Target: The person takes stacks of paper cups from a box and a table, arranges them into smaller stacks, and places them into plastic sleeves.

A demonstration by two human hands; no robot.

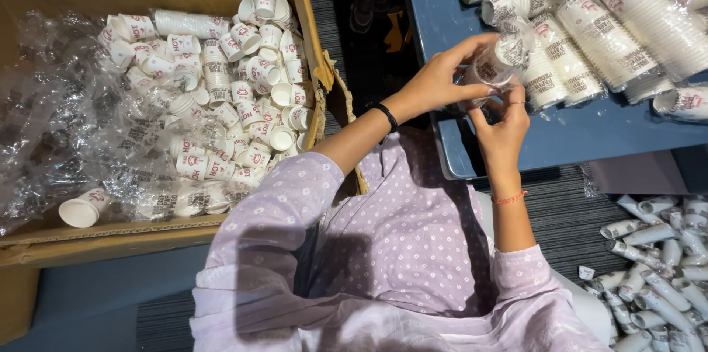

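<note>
Head view: a blue table (pixel 560 142) stands on dark ribbed carpet (pixel 560 212), heaped with plastic-wrapped paper cup stacks (pixel 605 35). A cardboard box (pixel 110 238) holds loose paper cups (pixel 243 94). Over the table edge, left hand (pixel 442 79) and right hand (pixel 503 127) both grip a wrapped cup sleeve (pixel 498 64).

Blue table (pixel 590 138), grey ribbed carpet (pixel 560 219)
</note>
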